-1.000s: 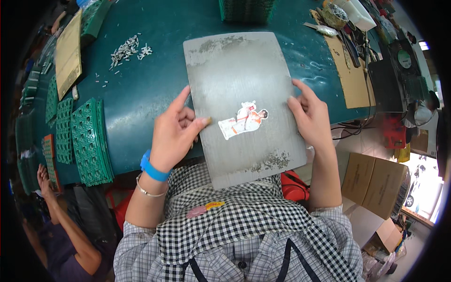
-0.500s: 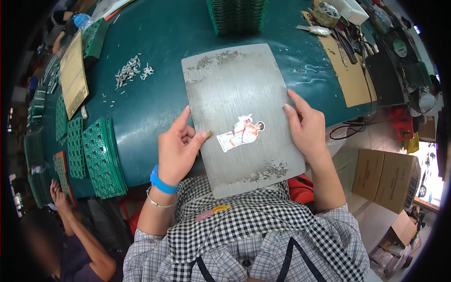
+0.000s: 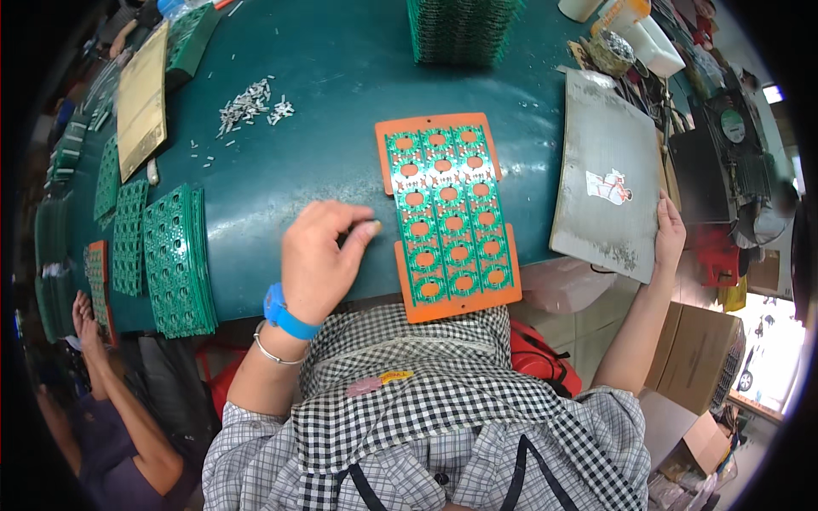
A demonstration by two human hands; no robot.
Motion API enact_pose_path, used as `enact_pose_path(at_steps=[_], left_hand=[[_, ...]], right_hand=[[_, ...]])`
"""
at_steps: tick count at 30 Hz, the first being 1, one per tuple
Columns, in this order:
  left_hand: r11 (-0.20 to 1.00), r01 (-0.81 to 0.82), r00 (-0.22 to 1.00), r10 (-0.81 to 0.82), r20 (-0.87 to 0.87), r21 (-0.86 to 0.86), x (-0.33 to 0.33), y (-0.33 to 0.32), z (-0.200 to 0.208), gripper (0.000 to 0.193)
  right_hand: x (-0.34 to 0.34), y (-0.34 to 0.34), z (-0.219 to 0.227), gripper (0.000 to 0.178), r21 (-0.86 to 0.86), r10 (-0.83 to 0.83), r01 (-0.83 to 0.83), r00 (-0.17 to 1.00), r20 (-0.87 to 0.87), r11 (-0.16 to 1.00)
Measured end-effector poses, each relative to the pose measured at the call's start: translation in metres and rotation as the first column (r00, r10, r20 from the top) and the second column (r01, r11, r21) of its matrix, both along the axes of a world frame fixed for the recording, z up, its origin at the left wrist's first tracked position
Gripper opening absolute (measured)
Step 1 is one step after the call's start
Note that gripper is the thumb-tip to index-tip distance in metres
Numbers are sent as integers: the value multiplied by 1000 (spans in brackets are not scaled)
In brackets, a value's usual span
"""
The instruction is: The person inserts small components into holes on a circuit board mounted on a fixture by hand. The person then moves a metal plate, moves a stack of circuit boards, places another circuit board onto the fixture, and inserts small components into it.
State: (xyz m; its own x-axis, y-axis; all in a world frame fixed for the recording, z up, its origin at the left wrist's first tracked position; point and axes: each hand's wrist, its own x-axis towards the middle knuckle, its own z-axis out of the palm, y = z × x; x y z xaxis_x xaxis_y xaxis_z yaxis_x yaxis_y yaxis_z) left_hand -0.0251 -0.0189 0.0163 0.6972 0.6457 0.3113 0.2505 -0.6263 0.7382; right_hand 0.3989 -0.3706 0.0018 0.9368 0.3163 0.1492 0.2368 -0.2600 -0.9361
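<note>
My right hand [image 3: 670, 232] grips the right edge of a grey metal plate [image 3: 592, 128], which carries a sticker of a figure [image 3: 608, 186]. The plate is out to the right, over the table's right side. In front of me lies an orange fixture board [image 3: 464, 307] with a green circuit board panel [image 3: 452, 225] on it, patterned with rows of oval openings. Just left of the fixture, my left hand [image 3: 322, 255] is empty, its thumb and index finger apart and the other fingers curled. It does not touch the panel.
Small pale parts [image 3: 247, 109] lie scattered on the green table [image 3: 290, 170]. Green panel stacks stand at left [image 3: 177, 264] and far centre [image 3: 464, 34]. A gold-coloured plate [image 3: 142, 102] leans at far left. Cardboard boxes [image 3: 703, 353] stand at right; a co-worker's hands [image 3: 85, 324] are at left.
The metal plate has moved from in front of me to the right in my right hand. My left hand has let go of it. The orange fixture and green panel are now uncovered.
</note>
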Motion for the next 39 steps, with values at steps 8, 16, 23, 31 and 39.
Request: enact_pose_path(at_steps=[8,16,23,31,39], left_hand=[[995,59,995,-52,-83,77,9,-17,-12,11],[929,50,998,-59,-13,-367,14,-13,0,15],[751,238,953,-57,298,-615,33,-1,57,16],[945,161,938,-58,342,-283,139,108,124,22],[939,57,976,19,218,-338,219,185,112,25]], right_hand=[[-69,82,41,26,-528,252,288,636,729,799],[-206,162,21,14,-437,597,-440,726,341,784],[-205,161,74,21,68,480,-476,872,-95,877],[-105,278,154,27,-69,490,-485,860,140,872],[-28,365,149,29,-269,449,-414,889,86,870]])
